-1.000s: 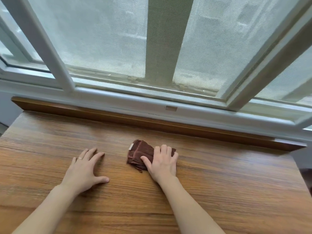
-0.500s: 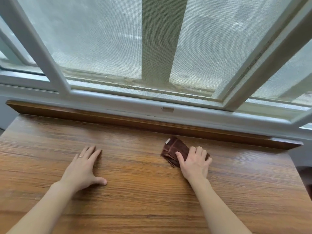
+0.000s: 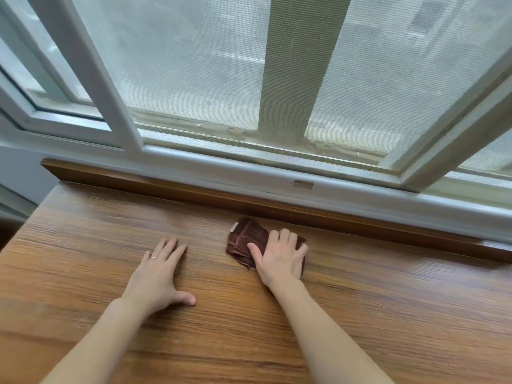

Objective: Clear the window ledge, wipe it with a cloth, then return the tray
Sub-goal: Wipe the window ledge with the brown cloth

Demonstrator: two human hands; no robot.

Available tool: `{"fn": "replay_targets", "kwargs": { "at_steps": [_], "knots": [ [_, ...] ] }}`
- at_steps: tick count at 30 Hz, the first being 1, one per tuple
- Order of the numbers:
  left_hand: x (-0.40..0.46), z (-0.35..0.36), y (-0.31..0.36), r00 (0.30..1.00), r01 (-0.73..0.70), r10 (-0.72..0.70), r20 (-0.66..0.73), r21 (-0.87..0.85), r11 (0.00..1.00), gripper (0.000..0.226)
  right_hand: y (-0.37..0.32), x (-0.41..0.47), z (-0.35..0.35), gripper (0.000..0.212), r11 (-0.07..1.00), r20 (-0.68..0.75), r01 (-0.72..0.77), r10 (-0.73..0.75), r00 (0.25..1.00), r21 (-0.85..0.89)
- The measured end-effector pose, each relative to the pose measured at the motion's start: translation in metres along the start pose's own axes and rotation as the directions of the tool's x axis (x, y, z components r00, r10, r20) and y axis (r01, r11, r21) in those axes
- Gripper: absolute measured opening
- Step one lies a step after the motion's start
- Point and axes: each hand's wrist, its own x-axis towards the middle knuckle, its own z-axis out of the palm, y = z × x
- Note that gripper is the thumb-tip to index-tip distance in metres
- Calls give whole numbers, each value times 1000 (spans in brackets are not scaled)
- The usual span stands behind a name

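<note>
Cloth (image 3: 243, 241), dark brown and folded, lies on the wooden ledge (image 3: 388, 314) near its raised back strip, partly under the right hand (image 3: 279, 259), which presses it flat with straight fingers; its folded end sticks out to the hand's left. Left hand (image 3: 158, 275) rests flat and spread on the bare wood, apart from the cloth

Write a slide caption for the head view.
Right hand presses a brown cloth on the wooden ledge; left hand rests flat beside it.
</note>
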Motion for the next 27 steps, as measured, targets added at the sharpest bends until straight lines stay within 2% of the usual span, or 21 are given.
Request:
{"fn": "replay_targets", "kwargs": {
  "at_steps": [6, 12, 16, 21, 24, 27],
  "knots": [
    [2, 2, -1, 1000, -5, 5, -18, -6, 1000, 135, -66, 12, 0, 63, 993, 54, 100, -103, 993, 56],
    [2, 4, -3, 1000, -5, 4, -23, -28, 1000, 138, -79, 27, -3, 66, 982, 95, 175, -181, 979, 64],
    [2, 4, -4, 1000, -5, 4, -24, -45, 999, 137, -67, 30, -8, 68, 977, 138, 200, -209, 968, 79],
    [2, 2, -3, 1000, -1, 1, -9, -32, 1000, 135, -22, 39, -14, 70, 986, 189, 162, -168, 968, 46],
    [2, 3, -2, 1000, 1, -1, -11, -35, 999, 135, 17, 38, -11, 71, 989, 162, 149, -150, 975, 22],
    [2, 2, 0, 1000, 4, -5, -12, -46, 999, 136, 55, 33, -8, 74, 997, 103, 73, -71, 992, -19]
  ]
}}
